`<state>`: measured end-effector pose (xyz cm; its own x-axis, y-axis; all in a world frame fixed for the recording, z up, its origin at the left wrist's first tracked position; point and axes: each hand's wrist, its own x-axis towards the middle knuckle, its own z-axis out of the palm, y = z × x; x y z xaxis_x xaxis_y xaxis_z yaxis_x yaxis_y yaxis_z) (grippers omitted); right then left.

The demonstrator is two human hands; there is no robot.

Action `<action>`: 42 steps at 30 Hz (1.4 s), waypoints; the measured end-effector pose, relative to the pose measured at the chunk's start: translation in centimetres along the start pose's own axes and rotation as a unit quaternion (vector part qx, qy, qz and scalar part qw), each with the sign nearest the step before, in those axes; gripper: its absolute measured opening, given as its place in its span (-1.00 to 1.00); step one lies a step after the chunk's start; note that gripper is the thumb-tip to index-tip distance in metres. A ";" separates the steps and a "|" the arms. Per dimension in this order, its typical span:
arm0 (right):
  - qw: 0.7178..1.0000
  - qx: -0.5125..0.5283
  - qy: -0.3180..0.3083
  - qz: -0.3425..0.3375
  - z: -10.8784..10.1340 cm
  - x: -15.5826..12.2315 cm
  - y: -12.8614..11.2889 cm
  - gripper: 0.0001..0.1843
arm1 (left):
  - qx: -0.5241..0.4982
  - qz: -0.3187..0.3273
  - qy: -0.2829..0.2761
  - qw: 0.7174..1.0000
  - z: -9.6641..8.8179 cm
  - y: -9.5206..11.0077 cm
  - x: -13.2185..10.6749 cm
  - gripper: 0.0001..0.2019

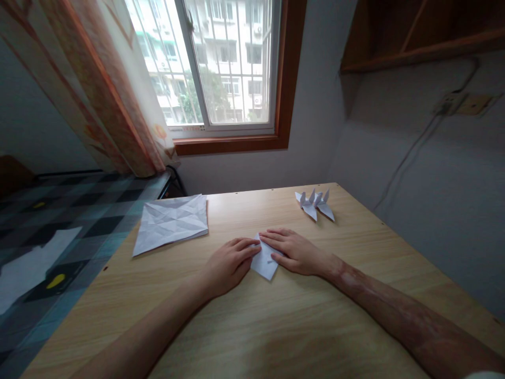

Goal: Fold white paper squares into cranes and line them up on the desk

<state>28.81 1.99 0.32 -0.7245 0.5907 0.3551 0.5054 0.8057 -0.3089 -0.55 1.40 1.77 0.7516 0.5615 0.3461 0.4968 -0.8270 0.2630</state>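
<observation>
On the wooden table lies a small folded white paper (264, 267), one corner pointing toward me. My left hand (232, 263) rests along its left edge, fingers stretched out over the paper's upper part. From the other side, my right hand (295, 251) lies flat with fingers a little apart, touching the top and right edge. Both hands press on the paper rather than gripping it. Parts of its upper and side edges are hidden under the fingers.
Creased white sheets (173, 221) lie at the table's back left. Folded paper cranes (315, 204) stand at the back right. Left of the table (244, 337) is a checkered bed (98, 210) with a white paper (39, 266). A window and wall lie beyond.
</observation>
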 end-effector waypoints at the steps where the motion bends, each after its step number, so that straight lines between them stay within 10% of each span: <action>1: 1.000 -0.003 -0.002 0.001 0.0 0.0 0.0 -0.34 | -0.002 -0.001 -0.002 1.000 -0.1 0.0 0.0 -0.59; 11: 0.999 -0.031 0.011 0.041 0.0 -0.1 -0.4 -0.31 | 0.073 -0.102 0.073 0.989 -0.2 0.4 0.0 -0.58; 28: 0.999 -0.023 0.007 0.037 0.2 -0.2 -0.2 -0.31 | -0.050 0.000 0.078 0.996 0.0 0.7 -0.3 -0.69; 42: 0.999 -0.021 0.007 0.035 0.0 -0.2 -0.3 -0.31 | 0.079 0.024 0.087 0.993 -0.5 1.0 0.1 -0.85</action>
<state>28.78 1.60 0.35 -0.6804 0.6453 0.3475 0.5731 0.7639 -0.2966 -0.21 0.64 2.49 0.6966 0.5052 0.5094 0.5341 -0.8393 0.1020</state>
